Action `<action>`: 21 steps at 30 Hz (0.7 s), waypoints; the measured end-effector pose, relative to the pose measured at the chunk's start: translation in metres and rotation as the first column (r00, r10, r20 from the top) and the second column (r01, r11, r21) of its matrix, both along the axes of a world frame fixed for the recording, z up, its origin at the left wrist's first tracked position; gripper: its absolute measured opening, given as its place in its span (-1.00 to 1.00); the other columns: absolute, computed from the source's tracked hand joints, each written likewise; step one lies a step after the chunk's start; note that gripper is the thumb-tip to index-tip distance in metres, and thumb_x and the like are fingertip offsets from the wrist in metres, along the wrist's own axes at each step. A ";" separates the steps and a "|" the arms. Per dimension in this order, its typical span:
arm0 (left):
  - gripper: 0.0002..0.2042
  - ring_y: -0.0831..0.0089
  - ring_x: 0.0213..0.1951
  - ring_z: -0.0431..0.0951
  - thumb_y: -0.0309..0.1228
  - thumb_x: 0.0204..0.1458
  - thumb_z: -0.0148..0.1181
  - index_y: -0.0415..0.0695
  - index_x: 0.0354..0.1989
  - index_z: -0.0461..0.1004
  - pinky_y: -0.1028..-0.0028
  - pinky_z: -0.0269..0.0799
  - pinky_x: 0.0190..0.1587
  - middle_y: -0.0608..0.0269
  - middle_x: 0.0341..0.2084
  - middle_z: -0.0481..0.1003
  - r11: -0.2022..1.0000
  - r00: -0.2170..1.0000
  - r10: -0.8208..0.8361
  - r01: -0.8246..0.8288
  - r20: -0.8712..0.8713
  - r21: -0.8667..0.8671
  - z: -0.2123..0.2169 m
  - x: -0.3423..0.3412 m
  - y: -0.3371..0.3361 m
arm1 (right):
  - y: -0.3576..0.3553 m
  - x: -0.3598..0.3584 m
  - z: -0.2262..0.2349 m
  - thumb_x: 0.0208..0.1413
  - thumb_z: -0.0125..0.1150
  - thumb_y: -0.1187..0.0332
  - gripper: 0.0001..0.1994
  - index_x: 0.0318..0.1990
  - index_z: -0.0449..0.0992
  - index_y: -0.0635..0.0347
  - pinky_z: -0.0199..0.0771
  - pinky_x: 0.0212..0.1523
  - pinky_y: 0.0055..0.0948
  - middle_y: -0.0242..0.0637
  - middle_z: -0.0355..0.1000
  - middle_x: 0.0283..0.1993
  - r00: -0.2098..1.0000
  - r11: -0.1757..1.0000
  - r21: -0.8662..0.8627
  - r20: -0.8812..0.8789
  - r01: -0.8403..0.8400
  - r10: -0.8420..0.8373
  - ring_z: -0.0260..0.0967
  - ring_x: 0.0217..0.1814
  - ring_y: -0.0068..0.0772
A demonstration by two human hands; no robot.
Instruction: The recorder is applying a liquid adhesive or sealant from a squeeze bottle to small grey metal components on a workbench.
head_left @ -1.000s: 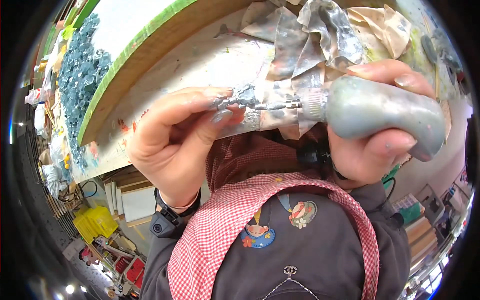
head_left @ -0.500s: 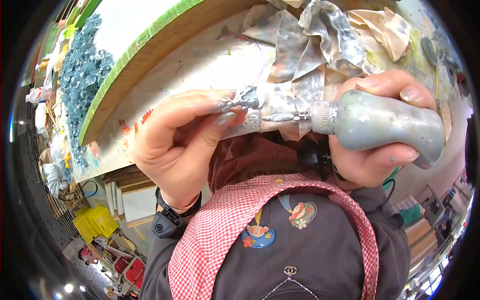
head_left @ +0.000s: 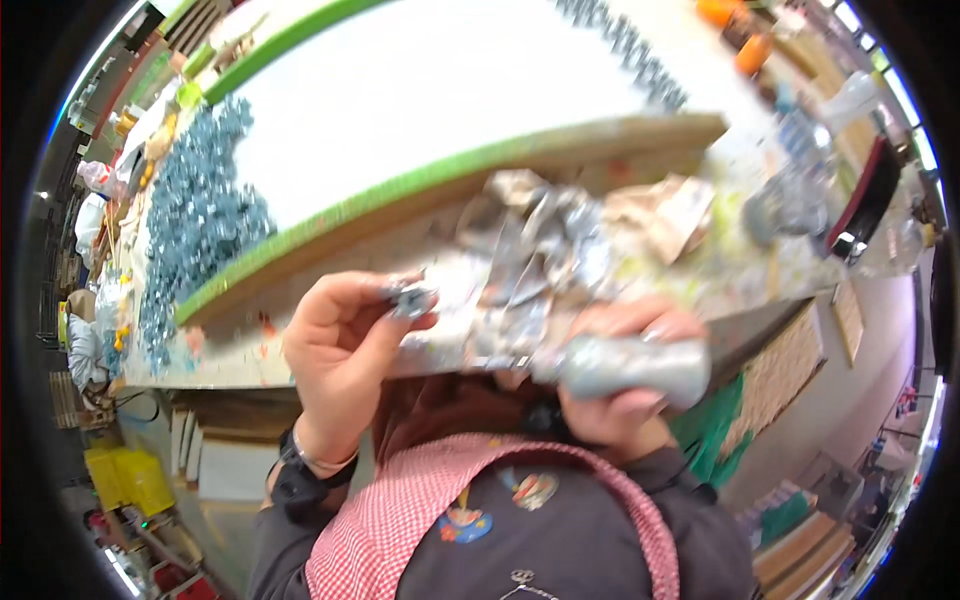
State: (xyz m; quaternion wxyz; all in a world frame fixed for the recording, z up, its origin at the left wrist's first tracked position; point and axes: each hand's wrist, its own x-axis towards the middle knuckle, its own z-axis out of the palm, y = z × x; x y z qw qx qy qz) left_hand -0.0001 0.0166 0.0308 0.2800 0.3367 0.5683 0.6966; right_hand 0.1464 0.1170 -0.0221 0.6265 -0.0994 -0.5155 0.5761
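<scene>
My left hand [head_left: 340, 355] pinches a small grey, paint-smeared piece [head_left: 410, 298] between thumb and fingertips, just above the table's front edge. My right hand [head_left: 625, 375] grips a grey-green squeeze bottle [head_left: 630, 367] lying sideways, its nozzle end pointing left toward the piece. The two hands are a short way apart. Behind them lies a heap of crumpled foil and paper [head_left: 545, 255] smeared with grey. The picture is blurred.
A large white board with a green edge [head_left: 440, 90] lies on the worktable [head_left: 230, 350]. A patch of grey-blue pieces [head_left: 195, 215] covers its left part. Orange pots [head_left: 745, 40] and clutter stand at the far right. Yellow crates [head_left: 120, 480] sit on the floor at left.
The view has tilted so the white board now fills the top. The bottle's nozzle has drawn away from the small piece, and both hands sit lower in the picture.
</scene>
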 end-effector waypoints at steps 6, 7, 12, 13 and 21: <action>-0.90 0.36 -0.33 0.51 -0.73 -0.08 -0.03 -0.36 -0.37 0.27 0.48 0.50 -0.29 0.03 -0.41 0.44 0.998 0.970 -0.066 0.062 -0.234 -0.024 0.043 -0.034 0.055 | 0.011 0.013 0.013 -0.04 0.09 0.04 -0.51 -0.19 0.05 0.21 0.20 -0.52 -0.59 -0.15 0.20 -0.40 0.988 0.977 0.211 -0.153 0.038 -0.005 0.15 -0.52 -0.45; -0.91 0.37 -0.33 0.51 -0.69 -0.09 0.00 -0.34 -0.38 0.28 0.48 0.50 -0.31 0.03 -0.40 0.44 0.994 0.955 -0.100 0.081 -0.278 -0.078 0.048 -0.044 0.073 | 0.014 0.016 0.015 -0.04 0.09 0.04 -0.51 -0.19 0.05 0.21 0.20 -0.52 -0.59 -0.15 0.20 -0.40 0.988 0.975 0.220 -0.153 0.034 0.001 0.15 -0.52 -0.45; -0.87 0.42 -0.40 0.49 -0.60 -0.15 0.08 -0.32 -0.40 0.32 0.49 0.49 -0.35 0.11 -0.45 0.43 0.934 0.887 -0.337 0.272 -0.314 -0.233 0.045 -0.075 0.182 | 0.029 0.034 0.014 -0.04 0.07 0.02 -0.51 -0.19 0.09 0.24 0.21 -0.51 -0.58 -0.15 0.21 -0.42 0.958 0.968 0.083 -0.188 0.235 -0.216 0.18 -0.47 -0.42; -0.87 0.44 -0.43 0.48 -0.57 -0.19 0.11 -0.31 -0.42 0.35 0.51 0.46 -0.37 0.14 -0.48 0.43 0.930 0.866 -0.326 0.221 -0.379 -0.294 0.039 -0.077 0.203 | 0.031 0.038 0.013 -0.04 0.08 0.02 -0.51 -0.20 0.10 0.24 0.21 -0.50 -0.58 -0.14 0.22 -0.41 0.958 0.969 0.067 -0.181 0.237 -0.222 0.18 -0.47 -0.43; -0.81 0.22 -0.08 0.22 -0.31 -0.37 0.25 -0.03 -0.49 0.53 0.30 0.17 -0.07 0.22 -0.47 0.49 0.848 0.733 -0.310 -0.076 -0.606 -0.525 0.002 -0.082 0.293 | 0.046 0.066 0.010 -0.05 0.06 -0.02 -0.50 -0.21 0.12 0.24 0.19 -0.44 -0.59 -0.14 0.22 -0.41 0.928 0.928 0.056 -0.085 0.368 -0.363 0.17 -0.46 -0.45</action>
